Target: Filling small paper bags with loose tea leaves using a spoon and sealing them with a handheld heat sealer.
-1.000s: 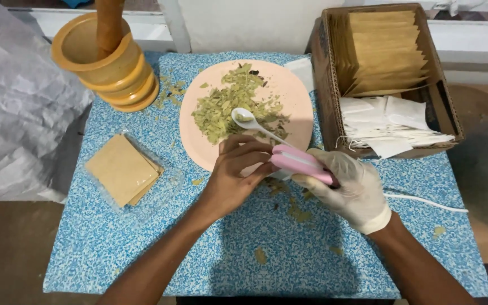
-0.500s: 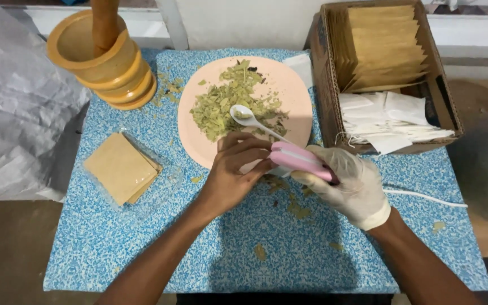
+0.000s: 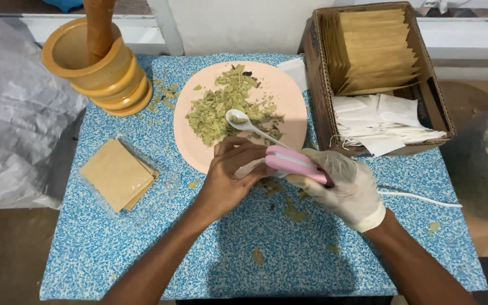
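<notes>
So the small white bag [image 3: 251,168] is right in the middle of your work, pinched at the near edge of the pink plate [image 3: 295,116], just this side of the pile of crushed green leaves [image 3: 221,107]. Only a sliver of it shows between your two hands, so I can't tell how full it is.

Your left hand [image 3: 230,178] is bare and curled over the bag from the left, fingers closed around it. Your right hand [image 3: 343,183], the gloved one, is wrapped shut around the pink sealer [image 3: 295,164] and comes in from the right. The sealer's long axis runs roughly left to right with a slight tilt, tip pointing at your left hand, so the bag sits right at the tip end, touching or nearly so. Whether the sealer is actually clamped on the bag edge is hidden behind your fingers, can't tell.

The relation that matters: the bag lies to the left of the sealer tip, along the same line as the sealer body, and your left hand is the one on it.

Further out, a white spoon [image 3: 249,124] lies on the leaves with its handle pointing down toward your hands. A thin white cord [image 3: 419,197] trails off right across the blue speckled tabletop [image 3: 289,254]. The cardboard box [image 3: 317,85] of brown and white envelopes is at far right, the wooden mortar [image 3: 100,68] far left, and a stack of tan squares [image 3: 117,175] in clear wrap near left.
</notes>
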